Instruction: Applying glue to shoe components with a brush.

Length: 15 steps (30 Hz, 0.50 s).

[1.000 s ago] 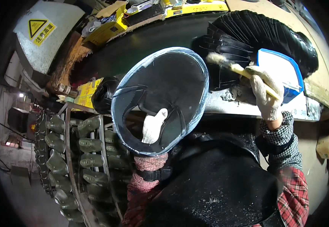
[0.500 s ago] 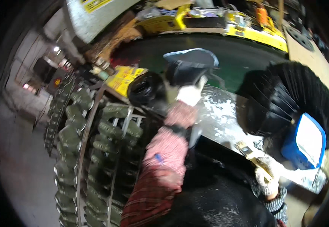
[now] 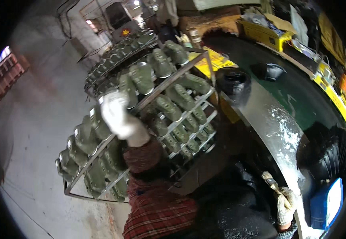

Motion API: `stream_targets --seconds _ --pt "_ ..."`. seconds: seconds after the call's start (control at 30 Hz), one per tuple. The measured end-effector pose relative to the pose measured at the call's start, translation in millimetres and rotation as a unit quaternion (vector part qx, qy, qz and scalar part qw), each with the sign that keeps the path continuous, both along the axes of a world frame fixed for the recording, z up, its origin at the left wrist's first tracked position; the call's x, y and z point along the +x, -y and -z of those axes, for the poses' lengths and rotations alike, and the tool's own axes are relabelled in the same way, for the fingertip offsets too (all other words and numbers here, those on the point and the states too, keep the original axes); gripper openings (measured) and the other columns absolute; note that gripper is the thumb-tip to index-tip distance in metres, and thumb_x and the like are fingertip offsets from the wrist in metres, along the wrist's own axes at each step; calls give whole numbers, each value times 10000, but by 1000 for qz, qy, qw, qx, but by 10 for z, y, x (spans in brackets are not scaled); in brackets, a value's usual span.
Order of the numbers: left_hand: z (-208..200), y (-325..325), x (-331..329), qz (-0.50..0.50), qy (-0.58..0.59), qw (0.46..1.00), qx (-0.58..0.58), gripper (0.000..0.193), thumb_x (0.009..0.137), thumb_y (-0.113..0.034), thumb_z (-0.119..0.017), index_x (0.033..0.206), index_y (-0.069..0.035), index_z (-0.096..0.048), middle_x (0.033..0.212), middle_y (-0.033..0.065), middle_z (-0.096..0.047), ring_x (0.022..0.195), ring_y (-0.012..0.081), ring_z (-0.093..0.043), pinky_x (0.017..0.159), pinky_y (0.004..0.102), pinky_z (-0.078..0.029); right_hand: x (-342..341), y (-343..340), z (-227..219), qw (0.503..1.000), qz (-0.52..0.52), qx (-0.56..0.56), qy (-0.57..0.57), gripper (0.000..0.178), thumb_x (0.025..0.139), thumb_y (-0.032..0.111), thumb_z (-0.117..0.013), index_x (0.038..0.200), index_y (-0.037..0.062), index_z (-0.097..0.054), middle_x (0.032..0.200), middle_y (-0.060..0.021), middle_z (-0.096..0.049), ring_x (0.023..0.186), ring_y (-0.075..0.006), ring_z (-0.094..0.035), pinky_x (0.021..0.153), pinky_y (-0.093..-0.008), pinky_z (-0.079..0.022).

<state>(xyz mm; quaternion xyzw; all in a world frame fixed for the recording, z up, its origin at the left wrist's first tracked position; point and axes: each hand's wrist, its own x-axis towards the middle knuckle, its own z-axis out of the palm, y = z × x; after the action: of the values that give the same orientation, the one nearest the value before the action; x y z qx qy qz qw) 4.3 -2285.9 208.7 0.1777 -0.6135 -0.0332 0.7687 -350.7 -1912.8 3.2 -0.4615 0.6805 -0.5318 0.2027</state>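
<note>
My left hand (image 3: 117,114), in a white glove, reaches over a metal rack and is smeared by motion. It is among olive-green shoe uppers (image 3: 142,77) with eyelet holes, set in rows; whether it grips one I cannot make out. In my right hand (image 3: 286,205), also gloved, a flat paintbrush (image 3: 269,179) with a pale wooden handle is held, bristles up and to the left, beside the worktop's near end. A dark piece with a pale rim (image 3: 275,72) lies on the dark green surface beyond the worktop.
The rack's metal frame (image 3: 153,95) stands at left centre. A worn, white-smeared worktop (image 3: 276,131) runs along my right, with a black round container (image 3: 234,81) at its far end. Black fanned sheets (image 3: 326,159) and a blue container (image 3: 327,205) are at right. Yellow boxes (image 3: 260,34) line the back.
The view has turned left. My left hand has left the dark piece with the pale rim and moved over to the rack. My right hand still holds the paintbrush.
</note>
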Motion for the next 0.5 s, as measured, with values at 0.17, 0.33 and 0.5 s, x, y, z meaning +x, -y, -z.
stream_targets --seconds 0.17,0.33,0.5 --pt "-59 226 785 -356 49 866 347 794 855 -455 -711 1476 -78 -390 1447 184 -497 1309 339 -494 1090 436 -390 207 176 -236 999 9 7 50 268 857 148 -715 1036 -38 -643 978 -145 -675 864 -224 -645 793 -353 -521" --pt "153 553 1337 -85 -42 939 330 460 920 -248 -640 1289 10 -545 1187 115 -628 1054 254 -601 943 353 -475 423 260 -408 999 -11 -28 -43 246 817 169 -730 962 -26 -697 895 -168 -699 805 -290 -687 729 -352 -545" --pt "15 12 958 344 -437 786 271 470 961 -113 -533 1323 149 -388 1322 356 -456 1134 514 -555 999 565 -517 392 -134 -419 996 85 11 -26 227 803 132 -743 987 2 -708 935 -153 -703 841 -286 -686 769 -357 -545"
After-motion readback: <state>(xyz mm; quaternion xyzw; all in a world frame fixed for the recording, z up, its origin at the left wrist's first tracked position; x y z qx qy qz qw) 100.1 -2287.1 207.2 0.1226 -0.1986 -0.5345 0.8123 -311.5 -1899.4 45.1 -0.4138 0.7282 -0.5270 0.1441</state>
